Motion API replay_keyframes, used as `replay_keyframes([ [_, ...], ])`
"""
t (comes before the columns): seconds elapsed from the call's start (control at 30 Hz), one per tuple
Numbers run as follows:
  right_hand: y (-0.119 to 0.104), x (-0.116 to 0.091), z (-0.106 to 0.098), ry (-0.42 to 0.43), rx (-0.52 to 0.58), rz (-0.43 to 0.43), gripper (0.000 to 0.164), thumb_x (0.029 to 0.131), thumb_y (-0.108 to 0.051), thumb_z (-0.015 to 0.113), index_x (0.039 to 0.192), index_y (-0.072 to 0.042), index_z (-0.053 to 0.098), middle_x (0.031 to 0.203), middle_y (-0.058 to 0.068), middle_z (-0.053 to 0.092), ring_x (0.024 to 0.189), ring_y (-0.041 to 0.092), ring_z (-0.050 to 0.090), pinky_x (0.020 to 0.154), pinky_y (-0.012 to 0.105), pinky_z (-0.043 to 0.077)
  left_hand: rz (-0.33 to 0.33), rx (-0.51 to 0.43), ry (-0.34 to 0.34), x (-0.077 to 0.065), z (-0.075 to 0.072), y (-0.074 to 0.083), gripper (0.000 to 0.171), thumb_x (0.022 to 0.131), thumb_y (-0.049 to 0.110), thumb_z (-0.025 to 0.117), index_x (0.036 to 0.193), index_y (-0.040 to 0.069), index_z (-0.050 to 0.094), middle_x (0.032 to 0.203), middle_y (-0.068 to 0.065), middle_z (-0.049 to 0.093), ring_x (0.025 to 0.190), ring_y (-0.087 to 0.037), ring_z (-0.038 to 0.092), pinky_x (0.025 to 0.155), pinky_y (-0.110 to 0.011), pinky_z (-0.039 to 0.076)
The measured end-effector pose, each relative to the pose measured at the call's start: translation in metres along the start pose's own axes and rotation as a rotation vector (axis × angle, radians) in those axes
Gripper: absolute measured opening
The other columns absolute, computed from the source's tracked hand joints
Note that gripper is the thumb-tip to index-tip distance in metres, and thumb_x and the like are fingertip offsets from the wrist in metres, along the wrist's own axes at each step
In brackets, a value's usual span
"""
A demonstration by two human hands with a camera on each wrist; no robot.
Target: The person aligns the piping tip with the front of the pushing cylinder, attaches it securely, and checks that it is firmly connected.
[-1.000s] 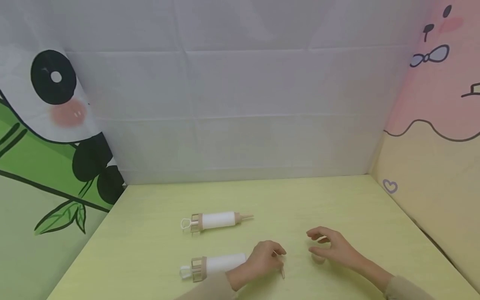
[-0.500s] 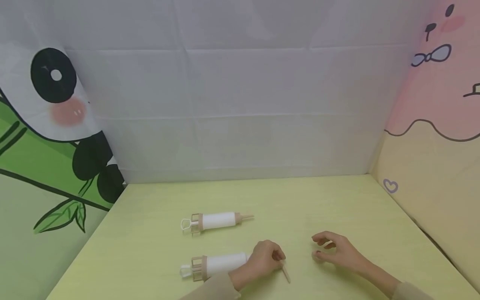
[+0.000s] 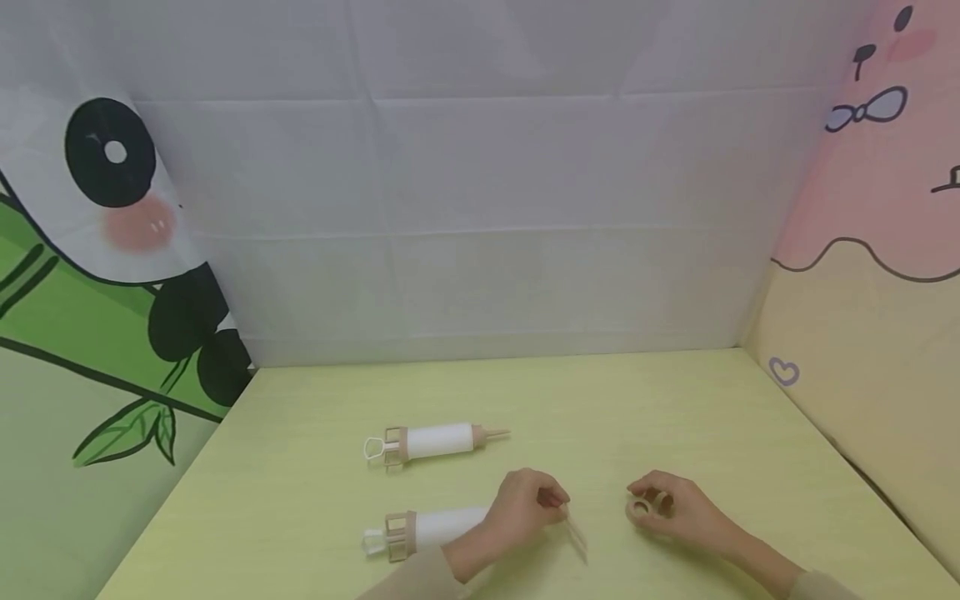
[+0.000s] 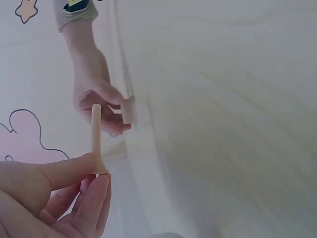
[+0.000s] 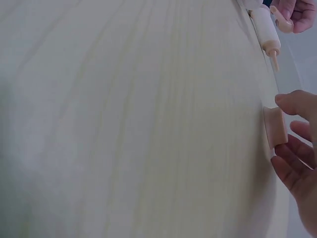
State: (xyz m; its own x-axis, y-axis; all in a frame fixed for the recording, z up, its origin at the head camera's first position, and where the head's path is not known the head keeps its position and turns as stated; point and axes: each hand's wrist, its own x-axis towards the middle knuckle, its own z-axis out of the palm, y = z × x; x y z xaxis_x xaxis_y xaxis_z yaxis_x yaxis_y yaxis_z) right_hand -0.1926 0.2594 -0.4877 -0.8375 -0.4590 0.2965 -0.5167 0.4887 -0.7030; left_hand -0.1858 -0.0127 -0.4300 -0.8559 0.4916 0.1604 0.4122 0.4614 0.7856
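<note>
My left hand (image 3: 525, 504) pinches a slim beige nozzle (image 4: 96, 136) by its flared base; in the left wrist view its narrow tube points up. To the right, my right hand (image 3: 686, 510) holds a short beige ring (image 5: 275, 127) between thumb and fingertips, its round hole showing in the head view. Partly behind my left hand and forearm lies a syringe-like tool (image 3: 448, 527) with a white barrel, beige frame and white pull handle; its front end is hidden.
A second syringe-like tool (image 3: 439, 441), with a beige nozzle on its front, lies farther back on the pale yellow table (image 3: 600, 400). A white cloth (image 3: 487, 183) hangs behind, and printed cloths (image 3: 862, 350) flank both sides.
The nozzle in my left hand has swung its tip outward to the right. My right hand has shifted slightly right, and the ring is now tilted up between its fingers, its hole visible.
</note>
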Motion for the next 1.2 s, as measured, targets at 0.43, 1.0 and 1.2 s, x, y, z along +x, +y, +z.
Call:
replay_keyframes([
  [0.43,0.004,0.006,-0.001,0.000,-0.128,-0.195,0.020,0.071,-0.004,0.074,0.089,-0.008,0.066,0.087,-0.005,0.062,0.075,0.003,0.056,0.059,0.020,0.050,0.012,-0.050,0.132,0.002,-0.017,0.007,0.010,0.073,0.003,0.073,0.083,0.002,0.070,0.074,-0.003,0.068,0.065,-0.006,0.061,0.062,-0.016,0.048],
  [1.0,-0.042,0.058,-0.011,0.106,-0.184,-0.339,0.024,0.071,-0.004,0.075,0.091,-0.011,0.064,0.088,-0.003,0.062,0.074,0.008,0.055,0.055,0.021,0.047,0.004,0.013,0.265,0.009,-0.045,0.006,0.009,0.077,0.006,0.070,0.085,0.002,0.069,0.073,-0.003,0.066,0.069,-0.013,0.064,0.065,-0.023,0.051],
  [1.2,-0.065,0.085,-0.012,0.152,-0.145,-0.430,0.030,0.068,0.000,0.075,0.094,-0.009,0.064,0.090,-0.001,0.062,0.073,0.009,0.054,0.056,0.022,0.048,-0.023,-0.007,0.331,0.013,-0.058,0.004,0.009,0.077,0.007,0.069,0.086,0.003,0.070,0.073,-0.002,0.066,0.069,-0.014,0.064,0.064,-0.022,0.051],
])
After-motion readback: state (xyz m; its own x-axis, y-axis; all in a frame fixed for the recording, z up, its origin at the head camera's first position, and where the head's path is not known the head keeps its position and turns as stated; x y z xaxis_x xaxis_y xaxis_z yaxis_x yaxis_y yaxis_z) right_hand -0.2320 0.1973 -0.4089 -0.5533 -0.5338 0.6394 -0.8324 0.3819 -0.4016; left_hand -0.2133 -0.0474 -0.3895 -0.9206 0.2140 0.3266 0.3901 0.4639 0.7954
